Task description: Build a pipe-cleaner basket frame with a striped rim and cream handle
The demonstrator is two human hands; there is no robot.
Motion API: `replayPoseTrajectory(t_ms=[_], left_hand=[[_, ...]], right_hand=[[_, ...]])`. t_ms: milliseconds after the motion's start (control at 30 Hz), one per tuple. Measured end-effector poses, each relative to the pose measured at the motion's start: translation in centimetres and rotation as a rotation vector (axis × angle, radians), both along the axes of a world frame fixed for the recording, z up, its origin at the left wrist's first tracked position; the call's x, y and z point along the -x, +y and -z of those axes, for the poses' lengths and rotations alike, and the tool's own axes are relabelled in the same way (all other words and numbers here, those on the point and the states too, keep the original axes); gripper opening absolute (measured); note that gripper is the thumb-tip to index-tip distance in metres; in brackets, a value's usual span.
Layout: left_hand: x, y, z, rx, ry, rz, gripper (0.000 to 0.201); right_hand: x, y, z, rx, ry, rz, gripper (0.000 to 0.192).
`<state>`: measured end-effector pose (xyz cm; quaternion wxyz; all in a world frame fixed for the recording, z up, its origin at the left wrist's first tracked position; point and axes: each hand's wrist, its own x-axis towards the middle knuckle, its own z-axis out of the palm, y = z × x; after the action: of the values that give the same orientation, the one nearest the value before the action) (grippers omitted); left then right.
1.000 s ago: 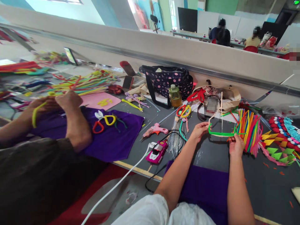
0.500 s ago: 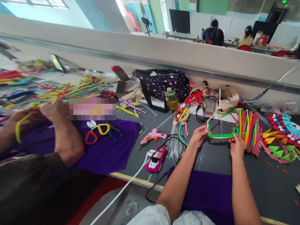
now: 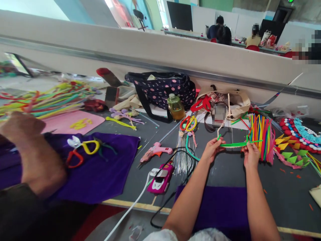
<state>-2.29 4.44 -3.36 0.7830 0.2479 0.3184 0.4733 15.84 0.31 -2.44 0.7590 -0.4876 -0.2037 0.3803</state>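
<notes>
Both hands are closed on the same piece: the left hand (image 3: 212, 149) pinches the left end of a green chenille stem (image 3: 234, 145) between thumb and fingers, and the right hand (image 3: 251, 153) pinches near its other end, leaving a tip sticking out beyond the grip. The stem, with a pale strip along its lower edge, is held nearly level above the table (image 3: 220, 177), in front of a canvas bag (image 3: 244, 105) and just beside a bundle of coloured chenille stems (image 3: 260, 137). Half a second ago more of the upturned left end showed; now the left fingertips cover most of that bend, while the right grip looks unchanged. This suggests the handling centres on the left corner, with the right hand steadying. Whether the pale upright stick (image 3: 228, 103) behind joins the held piece, I cannot tell.
</notes>
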Motion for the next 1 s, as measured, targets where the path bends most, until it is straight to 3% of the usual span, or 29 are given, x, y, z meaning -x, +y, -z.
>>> replayPoseTrajectory(t_ms=[200,367,733,1000], left_hand=[[-2.4,-1.7,-0.5,0.071,-0.185,0.064,0.036],[-3.7,-2.3,-0.7,0.063,-0.121,-0.007,0.033],[-3.2,-2.1,-1.2,0.048,-0.162,-0.030,0.037],[-2.8,-2.0,-1.8,-0.138,-0.126,0.054,0.036]], right_hand=[[1.1,-0.1,-0.5,-0.048,0.142,-0.024,0.026],[1.8,-0.3,-0.5,-0.013,0.179,-0.100,0.024],[2.0,-0.1,0.1,-0.016,0.203,-0.098,0.023],[2.6,-0.2,-0.3,0.000,0.283,-0.129,0.025]])
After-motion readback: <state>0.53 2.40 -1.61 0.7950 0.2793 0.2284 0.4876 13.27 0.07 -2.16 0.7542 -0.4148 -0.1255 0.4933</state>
